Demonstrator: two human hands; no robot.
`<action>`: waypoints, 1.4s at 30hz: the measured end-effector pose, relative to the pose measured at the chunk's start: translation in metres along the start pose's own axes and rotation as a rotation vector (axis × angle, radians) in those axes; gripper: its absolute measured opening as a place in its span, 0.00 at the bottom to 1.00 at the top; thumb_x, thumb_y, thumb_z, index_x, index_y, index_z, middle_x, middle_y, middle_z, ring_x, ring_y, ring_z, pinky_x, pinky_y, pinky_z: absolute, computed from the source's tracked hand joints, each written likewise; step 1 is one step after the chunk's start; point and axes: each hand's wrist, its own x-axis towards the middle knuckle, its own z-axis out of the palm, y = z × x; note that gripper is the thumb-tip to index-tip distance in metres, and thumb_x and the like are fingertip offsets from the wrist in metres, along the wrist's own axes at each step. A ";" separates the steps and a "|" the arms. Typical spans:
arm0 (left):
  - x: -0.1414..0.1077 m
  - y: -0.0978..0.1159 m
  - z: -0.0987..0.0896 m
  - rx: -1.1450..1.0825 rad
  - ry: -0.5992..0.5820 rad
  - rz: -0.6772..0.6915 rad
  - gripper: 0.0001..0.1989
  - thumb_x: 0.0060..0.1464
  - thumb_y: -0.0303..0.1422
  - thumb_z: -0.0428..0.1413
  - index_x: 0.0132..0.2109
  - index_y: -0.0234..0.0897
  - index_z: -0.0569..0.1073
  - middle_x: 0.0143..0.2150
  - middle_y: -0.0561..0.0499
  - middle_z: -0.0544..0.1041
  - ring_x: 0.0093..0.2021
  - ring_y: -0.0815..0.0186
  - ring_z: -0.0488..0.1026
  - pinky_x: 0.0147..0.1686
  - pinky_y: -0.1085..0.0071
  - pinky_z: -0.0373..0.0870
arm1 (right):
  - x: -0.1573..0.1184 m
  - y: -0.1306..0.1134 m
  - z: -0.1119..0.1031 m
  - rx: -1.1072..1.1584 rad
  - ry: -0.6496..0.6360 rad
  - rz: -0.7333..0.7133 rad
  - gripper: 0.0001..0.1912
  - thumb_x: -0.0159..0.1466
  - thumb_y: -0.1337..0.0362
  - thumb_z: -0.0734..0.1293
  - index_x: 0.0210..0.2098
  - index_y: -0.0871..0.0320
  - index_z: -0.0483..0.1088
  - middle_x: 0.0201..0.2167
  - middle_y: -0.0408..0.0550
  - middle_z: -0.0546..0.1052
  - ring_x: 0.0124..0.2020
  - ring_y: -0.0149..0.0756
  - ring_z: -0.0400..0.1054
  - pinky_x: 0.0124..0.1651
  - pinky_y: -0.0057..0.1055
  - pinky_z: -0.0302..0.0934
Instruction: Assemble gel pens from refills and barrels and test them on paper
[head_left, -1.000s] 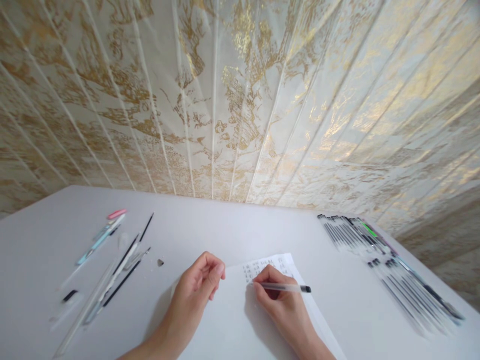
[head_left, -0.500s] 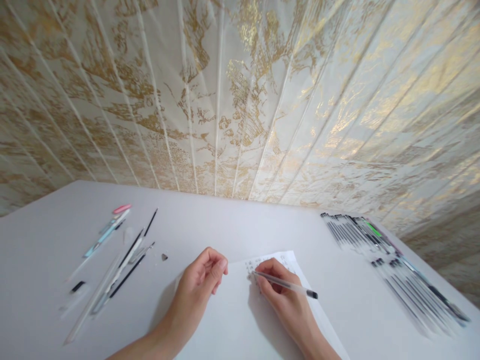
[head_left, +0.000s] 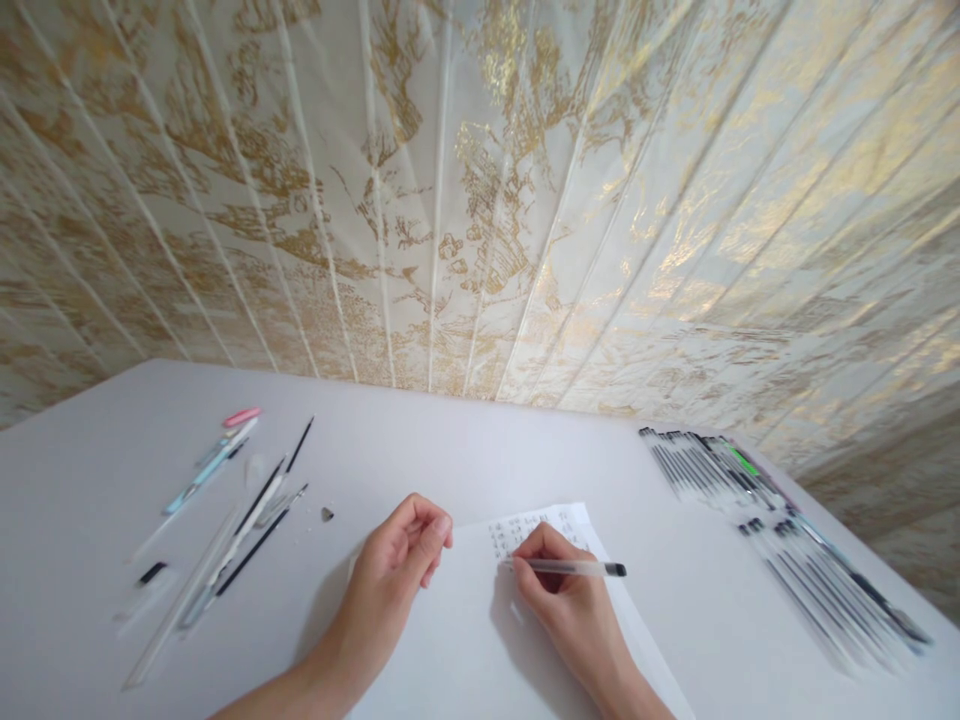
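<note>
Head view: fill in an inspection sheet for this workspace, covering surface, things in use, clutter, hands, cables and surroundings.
Surface: white table.
Things in use: paper with rows of writing near its top; pen, its tip end toward the writing.
Clutter: at left, blue pen, pink item and slim sticks; at right, many dark-ended pens, partly blurred.
Hands: left hand loosely curled, nothing seen in it; right hand grips the pen.
Cables: nothing seen.
Surroundings: gold-patterned covering beyond the table.
</note>
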 end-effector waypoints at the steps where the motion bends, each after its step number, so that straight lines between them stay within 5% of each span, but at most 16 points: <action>1: 0.000 0.000 0.000 0.002 0.000 0.001 0.16 0.58 0.46 0.52 0.30 0.40 0.66 0.24 0.58 0.62 0.25 0.69 0.59 0.28 0.73 0.58 | 0.000 0.000 0.000 -0.001 -0.004 0.004 0.08 0.57 0.62 0.63 0.23 0.56 0.63 0.18 0.39 0.63 0.20 0.29 0.51 0.24 0.28 0.46; 42: 0.000 0.000 0.000 0.047 -0.026 0.002 0.15 0.59 0.45 0.51 0.31 0.40 0.65 0.25 0.59 0.63 0.26 0.70 0.59 0.30 0.73 0.58 | 0.000 0.001 -0.003 0.027 -0.018 0.018 0.09 0.56 0.66 0.63 0.21 0.55 0.60 0.17 0.38 0.62 0.20 0.29 0.51 0.24 0.27 0.46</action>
